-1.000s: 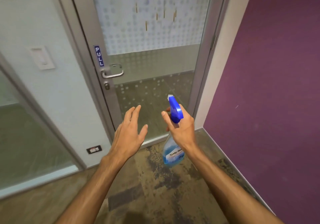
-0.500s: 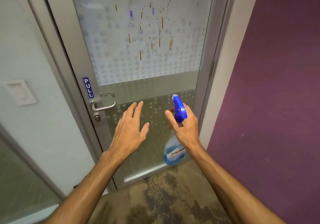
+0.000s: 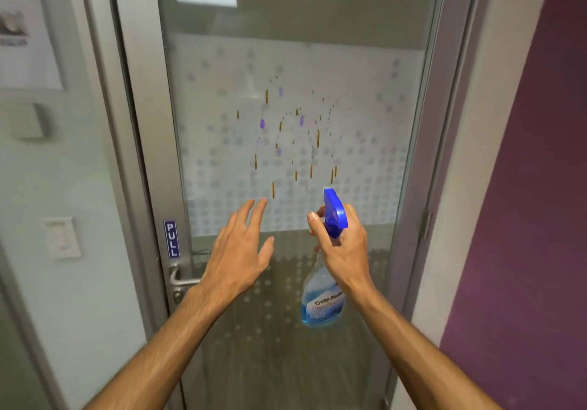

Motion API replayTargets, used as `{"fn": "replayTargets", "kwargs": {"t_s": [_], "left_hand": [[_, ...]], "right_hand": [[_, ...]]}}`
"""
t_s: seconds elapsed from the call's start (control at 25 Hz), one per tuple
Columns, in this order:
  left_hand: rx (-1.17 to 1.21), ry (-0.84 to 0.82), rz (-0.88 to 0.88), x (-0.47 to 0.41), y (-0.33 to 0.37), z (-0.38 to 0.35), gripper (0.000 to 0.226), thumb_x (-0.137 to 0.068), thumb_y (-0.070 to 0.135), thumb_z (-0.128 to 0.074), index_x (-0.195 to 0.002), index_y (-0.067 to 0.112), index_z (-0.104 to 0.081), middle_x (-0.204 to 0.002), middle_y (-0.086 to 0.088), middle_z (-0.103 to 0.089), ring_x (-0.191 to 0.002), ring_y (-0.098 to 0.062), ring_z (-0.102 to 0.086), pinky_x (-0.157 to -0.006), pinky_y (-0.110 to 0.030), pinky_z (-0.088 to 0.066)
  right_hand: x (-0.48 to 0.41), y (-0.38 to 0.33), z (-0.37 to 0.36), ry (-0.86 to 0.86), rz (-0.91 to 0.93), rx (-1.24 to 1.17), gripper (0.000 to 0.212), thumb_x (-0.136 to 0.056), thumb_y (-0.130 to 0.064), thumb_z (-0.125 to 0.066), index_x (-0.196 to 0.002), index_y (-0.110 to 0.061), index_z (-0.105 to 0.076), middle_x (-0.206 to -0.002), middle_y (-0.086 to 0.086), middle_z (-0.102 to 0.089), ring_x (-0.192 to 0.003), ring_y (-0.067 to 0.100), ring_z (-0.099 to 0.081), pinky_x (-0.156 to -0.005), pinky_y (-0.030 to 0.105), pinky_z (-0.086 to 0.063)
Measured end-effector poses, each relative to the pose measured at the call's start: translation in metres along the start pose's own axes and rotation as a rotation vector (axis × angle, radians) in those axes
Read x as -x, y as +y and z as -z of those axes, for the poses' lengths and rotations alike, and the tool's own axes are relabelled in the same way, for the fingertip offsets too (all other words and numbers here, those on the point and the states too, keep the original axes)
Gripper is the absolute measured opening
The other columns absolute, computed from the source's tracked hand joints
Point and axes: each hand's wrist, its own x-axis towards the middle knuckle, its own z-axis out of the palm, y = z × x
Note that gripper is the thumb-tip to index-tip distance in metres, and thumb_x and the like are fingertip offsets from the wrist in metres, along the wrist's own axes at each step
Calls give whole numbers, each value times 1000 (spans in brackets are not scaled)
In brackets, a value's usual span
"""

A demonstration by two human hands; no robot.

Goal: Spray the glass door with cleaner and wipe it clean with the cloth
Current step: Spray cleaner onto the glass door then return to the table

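The glass door (image 3: 365, 98) fills the view, with a frosted dotted band and a cluster of brown and purple drip stains (image 3: 295, 136) at its middle. My right hand (image 3: 344, 250) grips the neck of a spray bottle (image 3: 322, 301) of blue cleaner, its blue trigger head (image 3: 333, 211) pointing up at the glass just below the stains. My left hand (image 3: 241, 250) hovers empty beside it, fingers spread, close to the glass. No cloth is in view.
A metal door frame carries a blue PULL sign (image 3: 171, 239) and a lever handle (image 3: 182, 279) at the left. A purple wall (image 3: 524, 203) stands at the right. A light switch plate (image 3: 62, 238) sits on the left wall.
The view has tilted up, so the stains now sit at the centre and the floor is out of sight. Both hands have risen toward the stained glass, keeping their poses.
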Motion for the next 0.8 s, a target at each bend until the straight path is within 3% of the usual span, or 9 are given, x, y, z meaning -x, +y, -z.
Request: {"fn": "replayTargets", "kwargs": {"t_s": [0.08, 0.2, 0.44, 0.64, 0.8], "left_hand": [[-32, 52, -2, -28, 8, 7, 74, -98, 36, -54, -159, 22, -15, -164, -7, -24, -150, -24, -29, -119, -46, -35], [-73, 112, 11, -66, 14, 18, 73, -97, 35, -55, -158, 20, -18, -163, -8, -27, -148, -25, -31, -118, -46, -37], [-142, 153, 17, -110, 4, 34, 72, -98, 34, -54, -158, 20, -17, -163, -9, -26, -149, -26, -29, -118, -45, -36], [-189, 162, 44, -133, -21, 47, 72, -97, 34, -54, -158, 19, -18, -164, -11, -24, -149, -27, -28, -118, -46, -34], [-225, 165, 55, -144, -42, 57, 73, -97, 35, -54, -158, 19, -18, -164, -11, -24, -150, -27, -27, -117, -46, -33]], "right_hand": [[-35, -3, -2, 13, 33, -20, 15, -96, -34, -71, -104, -26, -61, -101, 3, -59, -83, 24, -66, -65, 51, -62], [-81, -10, -11, 45, 74, -27, 24, -96, -30, -70, -96, -50, -55, -102, 2, -59, -82, 23, -67, -66, 50, -62], [-145, -6, -50, 119, 23, 54, 25, -95, -32, -68, -81, -38, -48, -88, 7, -61, -75, 29, -67, -64, 51, -62], [-174, -14, -98, 62, 44, 48, 17, -95, -29, -70, -98, -27, -52, -103, -1, -53, -85, 23, -65, -69, 50, -63], [-190, -25, -139, 31, 40, 79, 16, -96, -32, -69, -92, -24, -55, -96, 2, -59, -79, 24, -66, -69, 50, -63]]}}
